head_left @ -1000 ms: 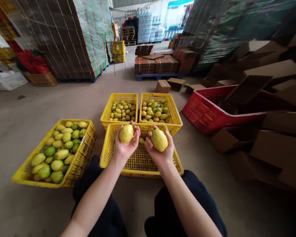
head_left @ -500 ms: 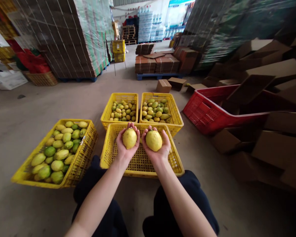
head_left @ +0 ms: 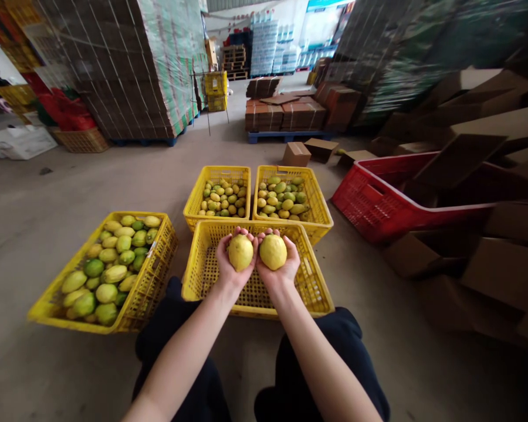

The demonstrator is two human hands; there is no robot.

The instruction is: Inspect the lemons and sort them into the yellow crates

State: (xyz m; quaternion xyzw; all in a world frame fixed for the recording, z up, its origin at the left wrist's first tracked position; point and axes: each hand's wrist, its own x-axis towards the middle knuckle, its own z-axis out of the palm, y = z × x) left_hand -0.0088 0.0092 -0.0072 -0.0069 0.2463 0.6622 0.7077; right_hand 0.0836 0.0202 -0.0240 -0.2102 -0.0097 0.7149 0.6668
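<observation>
The left hand point(head_left: 234, 266) is palm up, fingers curled around the underside of one yellow fruit point(head_left: 240, 252). The right hand point(head_left: 280, 269) is in the same attitude and supports a second yellow fruit point(head_left: 273, 252). The inner edges of the two hands lie together or nearly so; exact contact cannot be determined. Both fruits are positioned above the near yellow crate point(head_left: 319, 308), side by side.

Two further yellow crates stand directly beyond the near crate: the far left crate point(head_left: 188, 206) and the far right crate point(head_left: 324, 218). Each contains green and yellow fruits. A side crate point(head_left: 122, 324), also yellow and loaded with larger-looking fruits, stands on the floor point(head_left: 127, 181) to the left. A red crate point(head_left: 369, 202) is located to the right, among open cardboard boxes point(head_left: 411, 255). A blue pallet point(head_left: 286, 137) at the rear carries bundled flat cardboard point(head_left: 303, 114).
</observation>
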